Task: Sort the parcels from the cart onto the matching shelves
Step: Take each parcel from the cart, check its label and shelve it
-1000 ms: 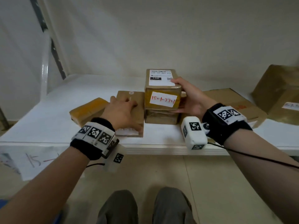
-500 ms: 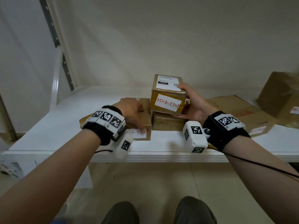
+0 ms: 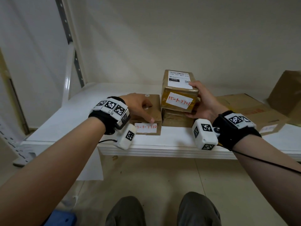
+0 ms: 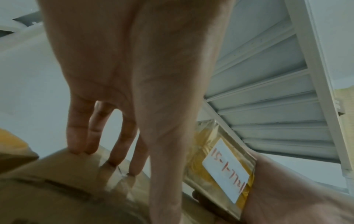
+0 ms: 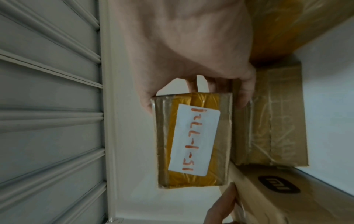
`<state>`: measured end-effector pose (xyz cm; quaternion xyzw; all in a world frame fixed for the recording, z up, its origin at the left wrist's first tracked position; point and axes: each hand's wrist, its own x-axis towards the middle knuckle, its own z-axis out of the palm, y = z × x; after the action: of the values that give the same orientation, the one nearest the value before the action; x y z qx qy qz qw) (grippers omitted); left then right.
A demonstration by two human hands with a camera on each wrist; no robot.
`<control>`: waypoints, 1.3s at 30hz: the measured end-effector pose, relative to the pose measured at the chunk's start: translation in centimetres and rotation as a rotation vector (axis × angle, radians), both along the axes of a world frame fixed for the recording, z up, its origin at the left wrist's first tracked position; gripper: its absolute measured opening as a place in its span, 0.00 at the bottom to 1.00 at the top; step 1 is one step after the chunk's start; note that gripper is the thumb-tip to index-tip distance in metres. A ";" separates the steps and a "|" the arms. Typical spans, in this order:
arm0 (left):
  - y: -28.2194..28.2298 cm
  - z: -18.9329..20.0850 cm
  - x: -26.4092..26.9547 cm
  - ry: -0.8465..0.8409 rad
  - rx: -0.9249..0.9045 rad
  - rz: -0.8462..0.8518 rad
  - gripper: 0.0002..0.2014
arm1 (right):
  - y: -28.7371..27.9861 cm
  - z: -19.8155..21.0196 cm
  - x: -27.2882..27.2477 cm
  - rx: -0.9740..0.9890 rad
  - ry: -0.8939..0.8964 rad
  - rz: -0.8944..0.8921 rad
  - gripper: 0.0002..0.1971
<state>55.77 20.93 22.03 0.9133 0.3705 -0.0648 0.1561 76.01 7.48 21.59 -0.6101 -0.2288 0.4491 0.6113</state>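
Note:
A small taped brown parcel [image 3: 179, 92] [image 5: 193, 141] labelled 15-1-7721 sits tilted on top of another brown parcel [image 3: 175, 119] on the white shelf [image 3: 81, 121]. My right hand [image 3: 203, 101] [image 5: 191, 53] grips its right end, thumb on top and fingers underneath. I cannot tell whether the two parcels touch. To their left lies a flat brown parcel [image 3: 154, 103] [image 4: 57, 181] labelled 15-1-7722. My left hand [image 3: 140, 106] [image 4: 114, 136] rests on it with straight fingers, the fingertips near its front label.
A wide flat cardboard box [image 3: 247, 106] lies on the shelf right of my right hand, and a taller box [image 3: 286, 95] stands at the far right. The shelf's perforated upright post [image 3: 70, 38] rises at the back left. The wall is close behind the parcels.
My left hand has slid forward on the flat parcel towards its front label. The right hand keeps hold of the small parcel, which has tilted slightly. My head has pulled back.

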 end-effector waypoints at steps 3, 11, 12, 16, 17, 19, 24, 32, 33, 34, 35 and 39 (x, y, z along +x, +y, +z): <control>0.1 -0.2 -0.5 -0.017 0.003 0.002 0.45 | 0.1 -0.2 -0.2 0.032 0.029 -0.043 0.21; -0.1 -0.4 -0.7 -0.032 0.020 0.002 0.43 | -0.1 -0.9 -1.3 0.104 -0.005 -0.062 0.25; -0.2 -0.4 -0.7 -0.032 0.023 0.002 0.43 | -0.2 -0.8 -1.4 0.115 -0.004 -0.057 0.25; -0.3 -0.4 -0.7 -0.035 0.024 -0.002 0.43 | -0.7 -0.3 -2.0 0.104 -0.025 -0.036 0.23; -0.4 -0.4 -0.8 -0.039 0.021 -0.002 0.43 | -0.8 -0.1 -2.2 0.086 -0.027 -0.021 0.22; -0.6 -0.4 -0.8 -0.053 0.007 -0.002 0.41 | -1.0 0.3 -2.7 0.054 -0.020 0.003 0.21; -1.5 0.1 -1.2 -0.097 -0.045 -0.028 0.36 | -1.3 1.0 -4.2 0.009 0.025 0.083 0.29; -0.6 0.1 -2.4 -0.212 -0.219 -0.035 0.45 | -1.2 1.5 -4.7 0.029 0.044 0.104 0.32; -0.2 0.3 -2.7 -0.241 -0.243 -0.030 0.51 | -1.3 1.5 -4.5 0.044 0.038 0.096 0.32; 0.2 0.5 -3.1 -0.273 -0.245 -0.013 0.59 | -1.4 1.6 -4.3 0.058 0.024 0.090 0.31; 0.5 0.6 -3.5 -0.308 -0.236 0.010 0.65 | -1.5 1.8 -4.0 0.070 0.007 0.084 0.30; 0.8 0.4 -3.7 -0.408 -0.202 0.034 0.55 | -2.3 2.8 -2.3 0.143 -0.036 0.035 0.23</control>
<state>52.12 21.71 22.46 0.8808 0.3383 0.0873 0.3195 73.73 5.19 24.39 -0.5688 -0.2818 0.4314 0.6411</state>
